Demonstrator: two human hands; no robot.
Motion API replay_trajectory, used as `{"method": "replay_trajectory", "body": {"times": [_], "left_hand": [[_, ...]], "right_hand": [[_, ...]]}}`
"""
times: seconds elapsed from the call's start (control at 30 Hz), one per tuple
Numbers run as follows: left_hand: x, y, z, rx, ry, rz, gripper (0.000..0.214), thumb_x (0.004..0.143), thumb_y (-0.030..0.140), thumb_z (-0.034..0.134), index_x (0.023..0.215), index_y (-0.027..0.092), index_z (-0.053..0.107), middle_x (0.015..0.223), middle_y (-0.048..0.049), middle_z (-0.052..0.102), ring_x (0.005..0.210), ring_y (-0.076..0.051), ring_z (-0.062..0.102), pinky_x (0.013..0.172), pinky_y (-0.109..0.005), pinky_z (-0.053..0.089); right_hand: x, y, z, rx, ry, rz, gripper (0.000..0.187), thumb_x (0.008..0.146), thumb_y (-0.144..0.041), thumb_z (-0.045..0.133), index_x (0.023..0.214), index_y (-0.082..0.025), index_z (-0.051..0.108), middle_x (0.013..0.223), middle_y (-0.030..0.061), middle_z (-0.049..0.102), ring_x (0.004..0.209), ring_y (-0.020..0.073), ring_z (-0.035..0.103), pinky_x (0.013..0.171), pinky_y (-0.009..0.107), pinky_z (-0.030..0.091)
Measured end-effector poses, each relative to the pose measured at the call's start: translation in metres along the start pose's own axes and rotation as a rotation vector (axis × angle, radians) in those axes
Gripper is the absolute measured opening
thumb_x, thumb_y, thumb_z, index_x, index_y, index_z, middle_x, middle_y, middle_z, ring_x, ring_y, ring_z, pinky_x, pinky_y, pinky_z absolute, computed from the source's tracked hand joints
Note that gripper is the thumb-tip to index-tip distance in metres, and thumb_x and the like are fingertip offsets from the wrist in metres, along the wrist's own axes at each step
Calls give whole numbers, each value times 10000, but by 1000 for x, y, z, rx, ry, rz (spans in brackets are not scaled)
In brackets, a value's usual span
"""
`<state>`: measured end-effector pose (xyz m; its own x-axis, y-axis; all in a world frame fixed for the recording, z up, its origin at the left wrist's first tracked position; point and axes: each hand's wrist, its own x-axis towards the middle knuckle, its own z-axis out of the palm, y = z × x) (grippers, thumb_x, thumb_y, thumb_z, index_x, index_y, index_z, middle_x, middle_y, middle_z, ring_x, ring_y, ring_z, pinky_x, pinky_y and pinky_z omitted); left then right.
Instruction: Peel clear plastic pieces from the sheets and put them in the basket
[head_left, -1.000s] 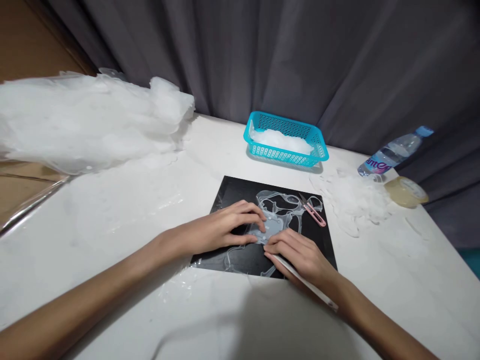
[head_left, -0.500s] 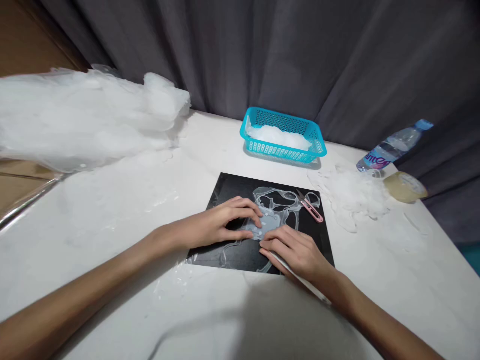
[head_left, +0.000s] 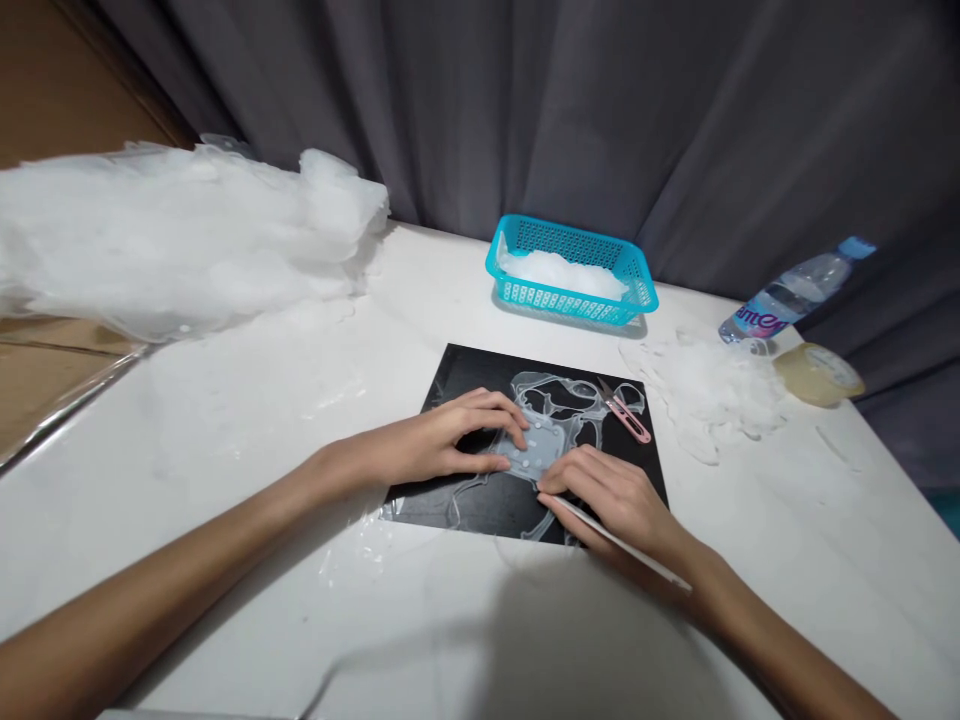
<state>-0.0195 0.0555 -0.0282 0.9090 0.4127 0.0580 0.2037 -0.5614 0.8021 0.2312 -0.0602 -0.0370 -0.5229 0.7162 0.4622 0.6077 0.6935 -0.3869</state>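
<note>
My left hand (head_left: 472, 432) rests at the left side of a flat translucent piece (head_left: 544, 448) with small raised bumps. Its thumb and fingers are apart, their tips on the piece. In my right hand (head_left: 611, 500) is a thin white stick-like tool (head_left: 637, 553), its rear end pointing toward my wrist. The tool's tip is hidden by my fingers, near the lower right corner of the piece. Under both hands lies a black mat (head_left: 465, 375). Clear, cut-out looking scraps (head_left: 536, 385) spread around the piece, and pink-handled snips (head_left: 626, 415) lie at the mat's right.
A turquoise basket (head_left: 574, 305) with white translucent material stands behind the mat. On the right are a heap of clear scraps (head_left: 724, 390), a water bottle (head_left: 795, 292) and a tape roll (head_left: 817, 375). A large translucent pile (head_left: 187, 235) occupies the back left. A grey curtain (head_left: 585, 110) hangs behind.
My right hand has shifted slightly right along the piece's lower edge, and more of the white tool shows. My left hand stays on the piece. The whole view has moved a little.
</note>
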Motion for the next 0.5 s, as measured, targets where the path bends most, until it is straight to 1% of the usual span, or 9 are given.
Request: {"method": "replay_trajectory", "body": {"times": [0.13, 0.27, 0.5], "left_hand": [[0, 0, 1, 5, 3, 5, 234, 1014, 307, 652, 1236, 256, 705, 1382, -96, 595, 1336, -253, 526, 1145, -385, 403], [-1, 2, 1, -12, 29, 7, 233, 995, 295, 680, 1222, 264, 723, 1362, -93, 620, 1312, -263, 554, 1131, -397, 422], [1, -1, 3, -39, 51, 22, 230, 982, 286, 697, 1208, 266, 731, 1338, -93, 630, 1299, -258, 557, 1123, -397, 426]], "right_hand": [[0, 1, 1, 29, 0, 17, 34, 997, -154, 641, 992, -182, 622, 920, 35, 729, 848, 167, 687, 793, 287, 523], [0, 0, 3, 41, 10, 30, 27, 999, -168, 651, 1014, -186, 636, 919, 28, 735, 847, 166, 682, 806, 301, 523], [1, -3, 12, -63, 82, -47, 50, 972, -136, 675, 1004, -163, 649, 891, 46, 733, 817, 173, 675, 773, 304, 533]]}}
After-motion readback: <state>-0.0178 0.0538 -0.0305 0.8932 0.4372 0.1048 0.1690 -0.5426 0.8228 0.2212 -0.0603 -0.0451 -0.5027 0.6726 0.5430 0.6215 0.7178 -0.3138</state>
